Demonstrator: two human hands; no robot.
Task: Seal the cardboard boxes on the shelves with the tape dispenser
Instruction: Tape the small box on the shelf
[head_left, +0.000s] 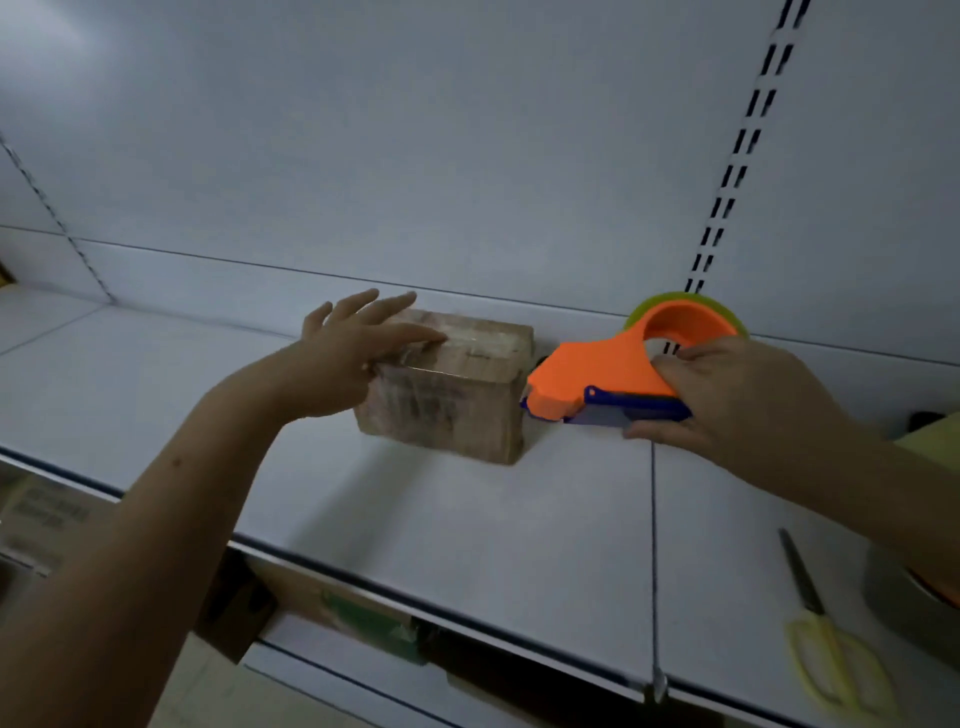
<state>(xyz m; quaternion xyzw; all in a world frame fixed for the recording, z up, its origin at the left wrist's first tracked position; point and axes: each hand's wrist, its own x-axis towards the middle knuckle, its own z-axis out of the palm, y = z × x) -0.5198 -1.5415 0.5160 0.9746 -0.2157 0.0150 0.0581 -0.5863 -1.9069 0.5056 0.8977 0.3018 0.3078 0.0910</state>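
Head view: small brown cardboard box (452, 384) sits mid white metal shelf (467, 519), toward the far side near the back panel. Left hand (358, 353) lies flat on the box's top left end, fingers spread and open, gripping nothing, likely pinning the box so it won't slide under the tape pull. A shiny strip runs along the box top, looks like tape, blurred so not certain. Right hand (737, 400) is closed around the orange plastic tape dispenser with blue blade end (608, 379), fingers under, thumb through the handle loop; yellow-green tape roll (685, 301) behind. Dispenser nose is just beside the box's right end, touching or not, cannot tell. Judgement: near the end of a pass, or about to cut. Yellow-handled scissors (826, 644) lie near right on the shelf, unused. More cardboard on the lower shelf, blurred.
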